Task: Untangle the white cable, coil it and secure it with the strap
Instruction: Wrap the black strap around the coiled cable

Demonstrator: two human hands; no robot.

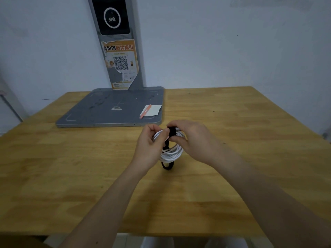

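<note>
Strapping stage: left hand [152,147] pinching cable [171,153] coil at 9 o'clock, right hand [190,140] fingers closed on strap [172,131] at 12. Best to pull strap snug, press end flat, keep loops bunched.

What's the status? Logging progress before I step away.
Left hand and right hand both grip the white cable, already coiled. Black strap wrapped over the top, being fastened. Nothing in the way.

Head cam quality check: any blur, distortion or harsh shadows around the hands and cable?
Head view: dim, even light; only soft shadows on the wooden table under the forearms. Wide-angle bending curves the table edges. Left hand and right hand are slightly soft; the white cable turns and black strap stay legible. No glare.
</note>
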